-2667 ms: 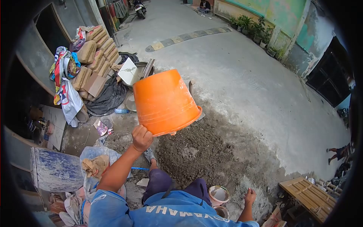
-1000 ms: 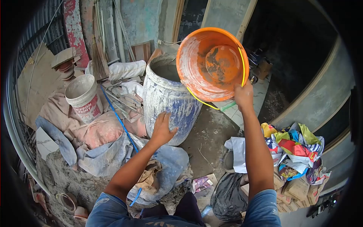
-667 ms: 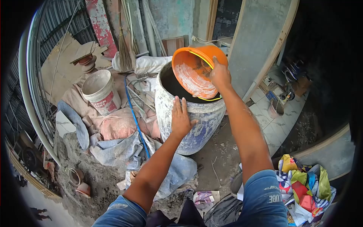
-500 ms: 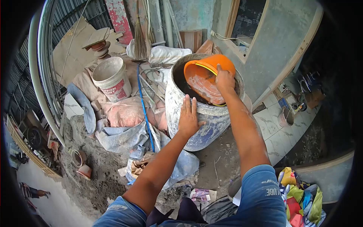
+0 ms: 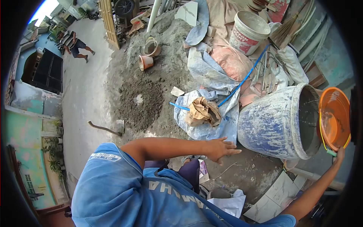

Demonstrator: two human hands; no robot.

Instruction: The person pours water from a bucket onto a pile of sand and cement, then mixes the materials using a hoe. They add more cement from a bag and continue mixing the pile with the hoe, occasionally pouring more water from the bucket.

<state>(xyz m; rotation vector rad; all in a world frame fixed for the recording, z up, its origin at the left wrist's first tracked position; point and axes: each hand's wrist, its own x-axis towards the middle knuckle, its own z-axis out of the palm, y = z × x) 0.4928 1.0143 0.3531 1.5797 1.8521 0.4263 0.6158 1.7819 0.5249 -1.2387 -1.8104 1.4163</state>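
An orange bucket with a yellow rim hangs at the right, beside the mouth of the large blue drum, which is streaked with white. The fingers of my right hand are closed at the bucket's lower edge, by its handle. My left hand is in the air with its fingers spread and holds nothing. It is left of the drum, below a crumpled brown paper bag that lies on a pale blue cloth.
A white paint bucket stands beyond the drum. Two small buckets lie by the grey sand pile. A wooden handle lies nearby. Another person is walking on the road at upper left. Tiles cover the lower right floor.
The view has swung left. The orange bucket has come out of the drum's mouth and is now beside it, still in my right hand. My left hand has come off the drum's rim.
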